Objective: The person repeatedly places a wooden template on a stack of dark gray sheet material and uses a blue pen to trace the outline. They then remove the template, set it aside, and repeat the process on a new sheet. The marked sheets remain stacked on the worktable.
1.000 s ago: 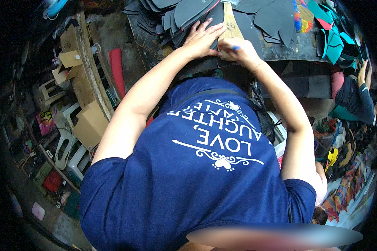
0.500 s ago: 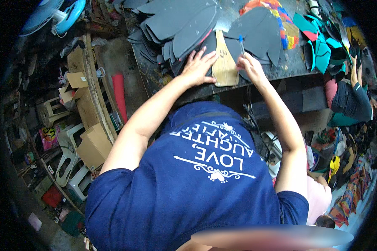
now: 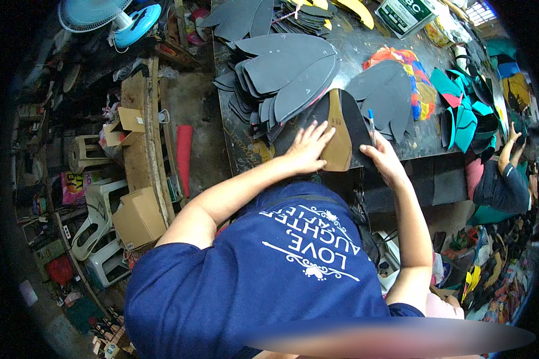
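Note:
My left hand [image 3: 311, 147] lies flat with fingers spread, on a black sheet piece and against the left edge of a brown paddle-shaped template [image 3: 335, 140]. Beneath the template is a black oval piece [image 3: 354, 122], showing on both sides of it. My right hand [image 3: 384, 160] is closed around a pen [image 3: 371, 119] whose blue end points up. Its thumb is at the right edge of the black oval piece; whether it pinches that edge I cannot tell. Left of the template rises a stack of black leaf-shaped pieces [image 3: 290, 69], and more black pieces [image 3: 382, 90] lie to the right.
On the dark table [image 3: 236, 134] are a colourful patterned cloth [image 3: 422, 90], teal pieces [image 3: 464, 113] and a green-and-white tin [image 3: 404, 17]. A co-worker [image 3: 503, 179] is at the right. Left stand a wooden bench [image 3: 139, 137], a red roll [image 3: 184, 158] and a blue fan [image 3: 135, 27].
The view has shifted, showing more of the table's far side. My right hand has moved from beside the template to the black piece's right edge, pen still held. More black shows right of the template.

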Motion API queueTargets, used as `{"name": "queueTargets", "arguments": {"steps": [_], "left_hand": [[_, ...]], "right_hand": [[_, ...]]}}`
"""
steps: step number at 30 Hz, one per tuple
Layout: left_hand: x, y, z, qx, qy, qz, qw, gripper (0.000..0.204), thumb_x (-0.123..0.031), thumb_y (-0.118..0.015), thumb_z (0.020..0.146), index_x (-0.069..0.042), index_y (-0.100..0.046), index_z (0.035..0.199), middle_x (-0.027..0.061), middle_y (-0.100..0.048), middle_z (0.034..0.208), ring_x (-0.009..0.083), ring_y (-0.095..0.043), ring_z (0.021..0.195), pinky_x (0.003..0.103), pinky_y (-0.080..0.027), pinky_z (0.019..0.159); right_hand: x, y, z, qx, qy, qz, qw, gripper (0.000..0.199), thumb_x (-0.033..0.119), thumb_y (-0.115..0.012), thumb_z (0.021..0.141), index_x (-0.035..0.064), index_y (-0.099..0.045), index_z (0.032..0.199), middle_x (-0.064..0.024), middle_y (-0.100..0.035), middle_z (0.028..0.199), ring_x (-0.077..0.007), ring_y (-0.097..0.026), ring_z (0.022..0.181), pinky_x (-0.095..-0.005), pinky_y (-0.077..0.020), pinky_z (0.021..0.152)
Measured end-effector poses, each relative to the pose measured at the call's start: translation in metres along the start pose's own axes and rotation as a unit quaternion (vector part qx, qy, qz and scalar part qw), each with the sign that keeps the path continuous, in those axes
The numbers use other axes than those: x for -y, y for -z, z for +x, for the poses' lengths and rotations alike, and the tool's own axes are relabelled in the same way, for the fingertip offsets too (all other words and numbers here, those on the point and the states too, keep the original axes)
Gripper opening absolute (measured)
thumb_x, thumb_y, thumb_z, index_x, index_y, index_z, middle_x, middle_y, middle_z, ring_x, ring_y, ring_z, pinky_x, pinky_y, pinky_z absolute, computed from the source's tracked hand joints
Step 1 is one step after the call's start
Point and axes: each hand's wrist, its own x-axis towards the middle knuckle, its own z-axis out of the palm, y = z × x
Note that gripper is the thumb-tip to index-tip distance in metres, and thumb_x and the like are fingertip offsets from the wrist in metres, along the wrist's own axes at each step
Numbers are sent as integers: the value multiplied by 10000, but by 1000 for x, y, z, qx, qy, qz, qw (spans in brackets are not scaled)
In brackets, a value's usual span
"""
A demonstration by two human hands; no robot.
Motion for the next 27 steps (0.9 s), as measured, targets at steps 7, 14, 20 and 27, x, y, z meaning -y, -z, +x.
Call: {"name": "queueTargets", "arguments": {"steps": [7,14,20,27], "left_hand": [[-42,34,10,67,25,-479,875,895,-501,-525,938,-47,-56,1550,205,-210,1567,310,-261,1428,381,-300,1112],[-69,117,-5,40,25,-635,771,1105,-446,-773,779,10,-103,1530,195,-387,1439,281,-420,1293,362,-343,1089],[-32,184,-23,-280,-62,-261,922,1048,-334,-856,646,-89,-300,1499,216,-387,1409,354,-381,1324,425,-311,1126],[20,209,-28,-404,46,-80,910,940,-259,-838,666,-109,-374,1469,153,-437,1399,276,-441,1284,406,-368,1073]], "right_hand": [[83,-5,-32,20,-45,135,990,365,60,-574,897,14,-487,1249,-62,-620,1065,-108,-606,936,-249,-493,833],[137,-20,-38,-13,67,152,986,265,76,-544,945,42,-504,1204,-54,-634,1026,-101,-614,899,-254,-499,813],[153,-42,-5,-109,183,250,945,407,71,-524,917,-13,-425,1303,-124,-583,1189,-169,-604,1035,-313,-480,939],[97,-91,46,103,-104,180,973,361,308,-579,956,89,-468,1221,-23,-628,888,-38,-347,497,-211,-284,437]]}}
